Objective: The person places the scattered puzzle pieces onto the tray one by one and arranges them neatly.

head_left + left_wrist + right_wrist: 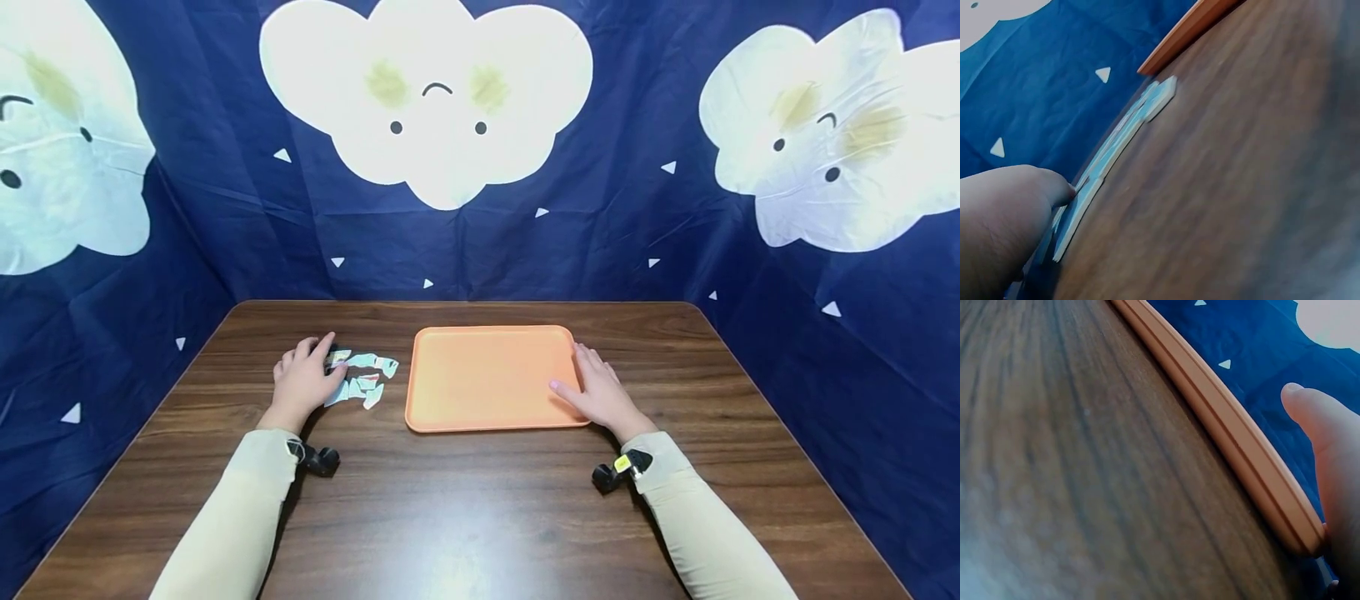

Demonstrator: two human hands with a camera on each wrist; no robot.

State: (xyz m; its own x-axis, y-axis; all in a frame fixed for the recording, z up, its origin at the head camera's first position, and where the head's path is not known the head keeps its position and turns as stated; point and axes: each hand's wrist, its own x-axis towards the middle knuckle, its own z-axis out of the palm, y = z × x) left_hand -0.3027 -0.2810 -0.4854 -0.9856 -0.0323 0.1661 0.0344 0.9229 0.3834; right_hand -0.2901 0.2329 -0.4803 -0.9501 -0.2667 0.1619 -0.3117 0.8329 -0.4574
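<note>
Several flat, light-blue pieces point(363, 361) with irregular edges lie close together on the left of the table; they look like jigsaw pieces. My left hand point(303, 383) rests over their left side with fingers spread, hiding some of them. In the left wrist view the thumb point(1019, 200) touches the near pieces point(1125, 137). An orange rectangular tray point(487, 379) lies flat in the middle. At its right edge is my right hand point(603, 400), fingers along the rim and thumb above the tray's inside. The right wrist view shows that thumb point(1335, 444) raised off the rim.
The brown wood-grain table point(450, 517) has rounded far corners. Blue cloth point(465, 250) with white clouds and triangles hangs behind it and at both sides. A small black camera point(322, 461) is strapped to the left wrist, another point(609, 477) to the right.
</note>
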